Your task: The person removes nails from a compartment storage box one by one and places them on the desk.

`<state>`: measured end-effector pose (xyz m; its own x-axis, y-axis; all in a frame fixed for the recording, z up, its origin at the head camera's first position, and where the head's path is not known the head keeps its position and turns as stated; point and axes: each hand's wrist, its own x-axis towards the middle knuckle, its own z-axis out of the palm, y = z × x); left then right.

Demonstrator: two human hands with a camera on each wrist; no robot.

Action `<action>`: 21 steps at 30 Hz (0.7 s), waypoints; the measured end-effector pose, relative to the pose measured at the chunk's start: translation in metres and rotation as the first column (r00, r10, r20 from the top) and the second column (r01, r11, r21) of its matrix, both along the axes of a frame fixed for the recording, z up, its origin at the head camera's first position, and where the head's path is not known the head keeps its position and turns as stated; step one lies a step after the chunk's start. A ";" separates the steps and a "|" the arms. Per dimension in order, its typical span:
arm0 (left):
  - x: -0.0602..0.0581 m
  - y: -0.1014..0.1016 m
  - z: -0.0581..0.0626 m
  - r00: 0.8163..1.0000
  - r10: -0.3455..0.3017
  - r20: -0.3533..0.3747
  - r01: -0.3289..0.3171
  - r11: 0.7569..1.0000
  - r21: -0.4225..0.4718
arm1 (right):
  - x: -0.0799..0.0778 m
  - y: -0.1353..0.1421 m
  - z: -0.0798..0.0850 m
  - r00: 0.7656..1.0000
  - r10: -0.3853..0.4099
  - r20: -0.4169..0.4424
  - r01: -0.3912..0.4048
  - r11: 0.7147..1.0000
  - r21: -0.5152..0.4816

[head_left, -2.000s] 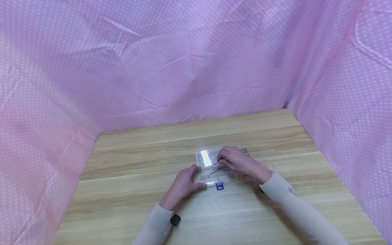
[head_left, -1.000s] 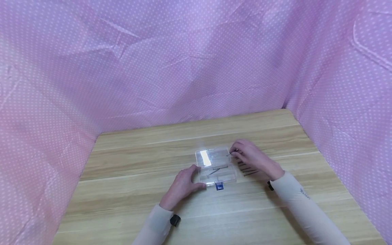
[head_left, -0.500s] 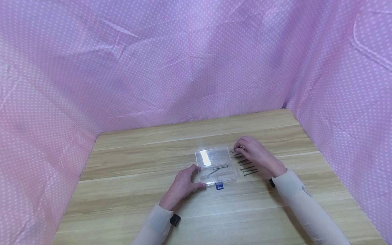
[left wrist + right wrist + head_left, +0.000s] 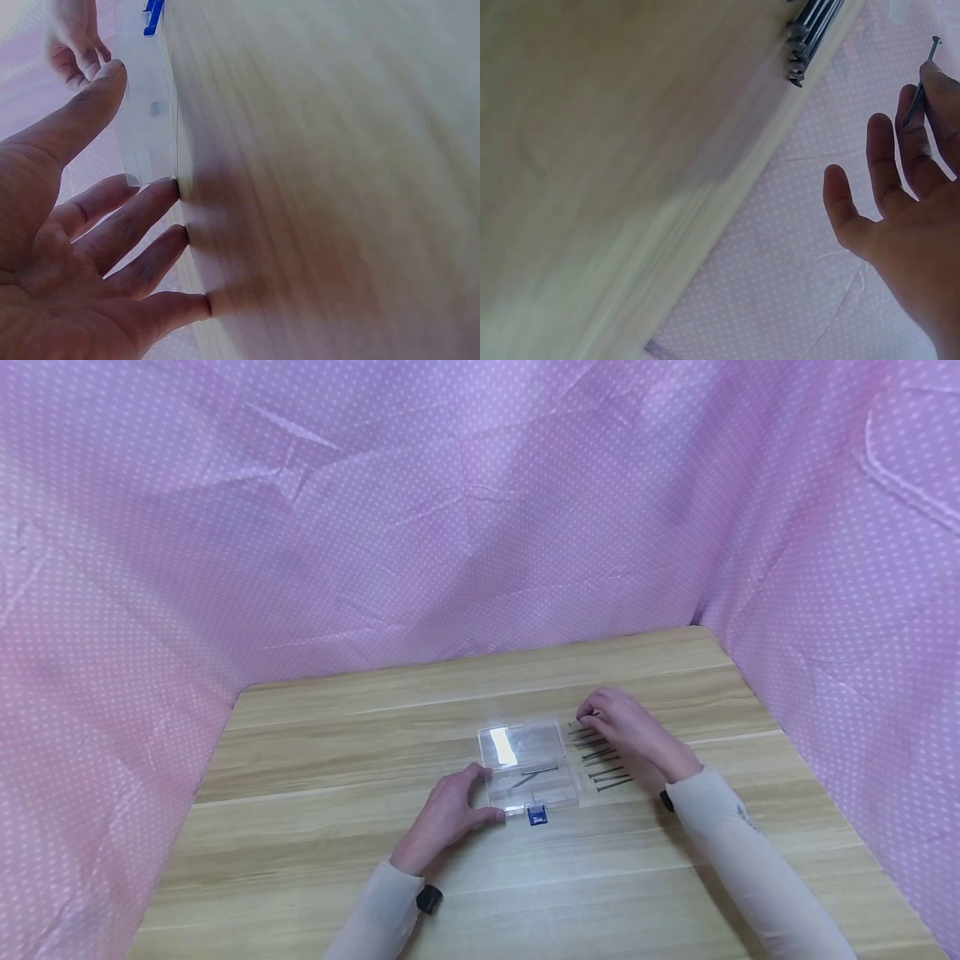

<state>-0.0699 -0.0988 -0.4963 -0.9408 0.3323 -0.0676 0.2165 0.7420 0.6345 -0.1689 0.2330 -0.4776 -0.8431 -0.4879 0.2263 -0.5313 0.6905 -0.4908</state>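
A clear plastic box lies with its lid laid back on the wooden table. My left hand holds its left end, thumb at the front edge and fingertips at the side, as the left wrist view also shows. Two nails lie inside the box. To the right of it, several dark nails form a row on the table. Over the far end of this row is my right hand. In the right wrist view it pinches a single nail between thumb and index finger, the other fingers spread.
A small blue tag sits at the front edge of the box. Pink dotted cloth hangs behind the wooden table and along its sides. Dark wrist cameras sit at both cuffs.
My right hand has moved from over the box, with a nail, to the right and back, reaching the far end of the nail row. My left hand has stayed at the box.
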 end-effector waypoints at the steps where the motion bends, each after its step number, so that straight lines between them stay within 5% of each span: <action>1: 0.000 0.000 0.000 1.000 0.001 0.001 -0.001 1.000 -0.001 | 0.000 0.000 0.000 1.000 -0.004 0.006 0.004 1.000 0.003; 21: -0.002 -0.002 0.001 1.000 -0.002 0.028 0.002 1.000 0.014 | -0.010 -0.001 -0.006 0.999 -0.016 0.052 0.014 0.999 0.045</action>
